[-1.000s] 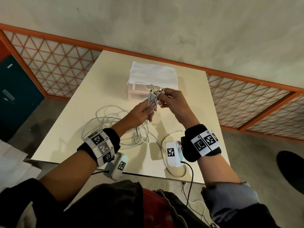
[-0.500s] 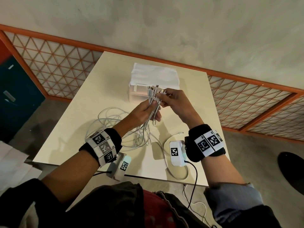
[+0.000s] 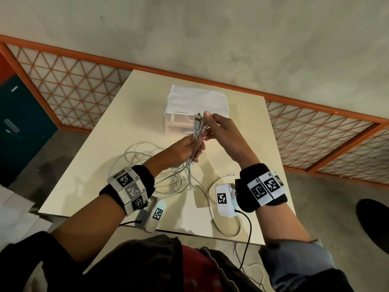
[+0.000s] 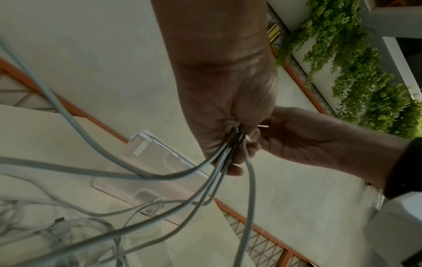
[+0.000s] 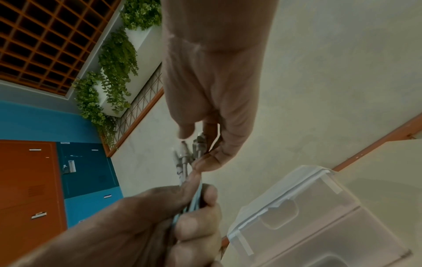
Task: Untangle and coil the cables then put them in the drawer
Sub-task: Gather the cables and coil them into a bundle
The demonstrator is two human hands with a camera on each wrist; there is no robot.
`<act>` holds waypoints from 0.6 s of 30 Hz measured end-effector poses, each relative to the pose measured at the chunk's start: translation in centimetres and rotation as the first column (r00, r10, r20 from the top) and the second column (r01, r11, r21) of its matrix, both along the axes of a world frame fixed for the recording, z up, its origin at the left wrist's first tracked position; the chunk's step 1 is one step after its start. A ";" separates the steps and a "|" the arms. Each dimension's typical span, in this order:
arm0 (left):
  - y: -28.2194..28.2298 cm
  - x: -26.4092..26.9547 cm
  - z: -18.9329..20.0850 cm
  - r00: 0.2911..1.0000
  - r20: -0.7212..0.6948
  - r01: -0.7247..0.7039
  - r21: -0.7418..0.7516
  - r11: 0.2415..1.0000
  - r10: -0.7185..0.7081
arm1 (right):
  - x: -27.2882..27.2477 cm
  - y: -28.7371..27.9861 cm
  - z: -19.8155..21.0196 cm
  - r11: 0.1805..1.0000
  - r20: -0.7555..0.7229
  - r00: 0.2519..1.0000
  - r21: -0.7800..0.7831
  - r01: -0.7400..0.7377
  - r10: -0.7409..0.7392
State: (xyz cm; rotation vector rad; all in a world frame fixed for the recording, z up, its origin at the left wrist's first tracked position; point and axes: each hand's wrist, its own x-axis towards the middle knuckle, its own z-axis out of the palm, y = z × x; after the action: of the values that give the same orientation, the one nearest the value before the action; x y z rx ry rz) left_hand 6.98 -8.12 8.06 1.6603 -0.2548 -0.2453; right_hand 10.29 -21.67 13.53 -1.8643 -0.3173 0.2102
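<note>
Several white cables (image 3: 196,135) (image 4: 223,159) (image 5: 194,196) are bunched upright above the table. My left hand (image 3: 189,147) (image 4: 230,115) (image 5: 182,216) grips the bunch just below the plugs. My right hand (image 3: 216,127) (image 5: 205,150) (image 4: 285,137) pinches the plug ends (image 5: 194,148) at the top of the bunch. The rest of the cables (image 3: 147,165) (image 4: 68,225) hang down into a loose tangle on the table. A translucent drawer box (image 3: 181,121) (image 5: 319,216) (image 4: 160,162) stands just behind my hands, its drawers closed.
The cream table (image 3: 94,175) is small, with its near edge close to my body. One white cable (image 3: 210,209) loops over the front edge by my right wrist. An orange lattice railing (image 3: 73,91) runs behind the table. Blue and orange lockers (image 5: 45,180) stand on the left.
Both hands have lifted the bunch slightly and the plug ends are now drawn closer together. My right hand has shifted from the side of the bunch up onto the tips.
</note>
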 end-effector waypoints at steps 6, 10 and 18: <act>-0.3 -0.4 0.5 0.999 -0.026 0.030 0.005 1.000 -0.030 | 0.1 -0.4 -0.4 0.998 0.027 0.999 0.059 0.032 -0.034; -0.5 -0.6 0.8 0.998 0.040 -0.045 -0.028 0.999 0.046 | 0.2 -0.7 -0.2 0.989 -0.011 1.000 0.146 -0.023 0.025; -0.5 -0.2 0.7 0.992 0.053 -0.111 -0.038 0.993 0.113 | 0.2 -0.9 -0.1 0.989 -0.007 0.996 0.122 -0.083 0.084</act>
State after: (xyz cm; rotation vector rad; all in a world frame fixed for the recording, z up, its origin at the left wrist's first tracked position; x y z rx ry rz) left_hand 6.82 -8.62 8.72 1.6428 -0.2057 -0.1101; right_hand 10.47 -22.53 13.41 -1.7306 -0.3917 0.2542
